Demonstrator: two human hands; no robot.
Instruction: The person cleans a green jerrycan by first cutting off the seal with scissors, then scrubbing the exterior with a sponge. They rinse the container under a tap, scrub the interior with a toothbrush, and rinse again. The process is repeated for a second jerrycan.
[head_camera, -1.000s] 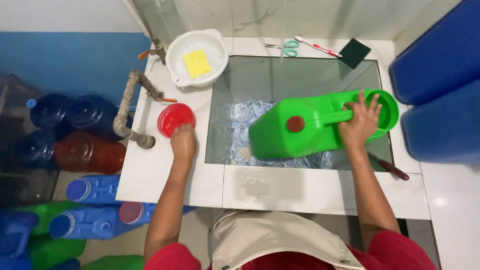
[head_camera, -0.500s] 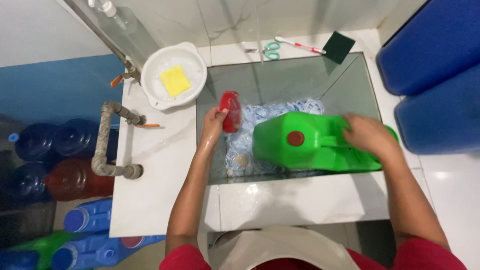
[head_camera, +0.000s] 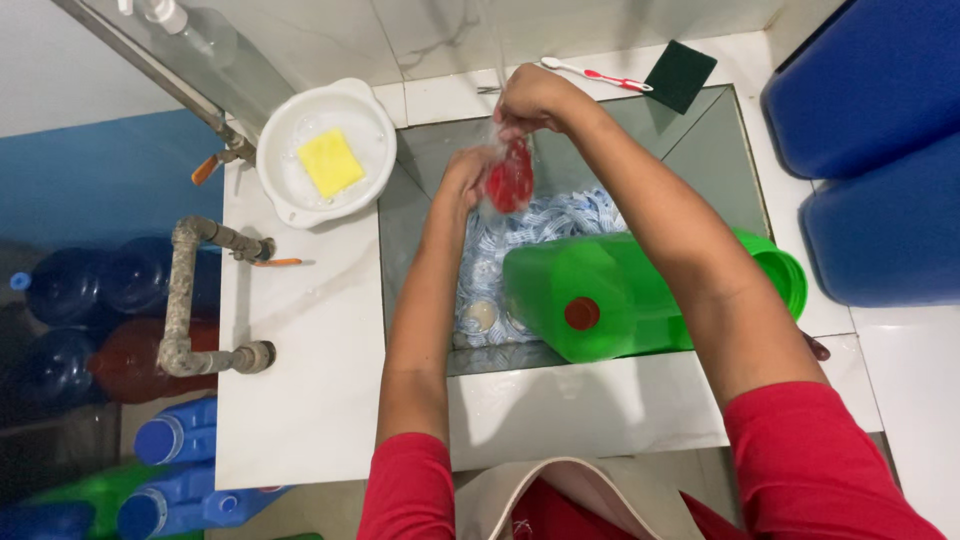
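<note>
Both hands were over the back of the sink (head_camera: 720, 150), under a thin stream of water. The left hand (head_camera: 463, 178) was closed around the red lid (head_camera: 510, 178), gripping its left edge. The right hand (head_camera: 532, 98) sat just above, fingers curled down onto the top of the lid; whether it gripped or only rubbed could not be told. The lid was held tilted on edge, above the sink bottom, touching both hands.

Below the hands, a blue-and-white patterned mat or cloth (head_camera: 560, 225) lay in the sink bottom. The green jerrycan (head_camera: 620, 295) lay on its side across the front of the sink, a small red cap (head_camera: 581, 313) on its upward face, its wide open mouth (head_camera: 785, 275) pointing right. The right forearm crossed over it.

On the white bench (head_camera: 300, 380), left of the sink: a white bowl (head_camera: 370, 125) with a yellow sponge (head_camera: 331, 162) in it. At the back edge: a red-and-white toothbrush (head_camera: 598, 72) and a dark green scouring pad (head_camera: 680, 75), near each other. A grey pipe (head_camera: 182, 300) ran along the left edge of the bench.

Blue containers (head_camera: 870, 150) stood to the right, well apart from the hands. More blue, red and green jugs (head_camera: 170, 440) stood on the floor to the left.
</note>
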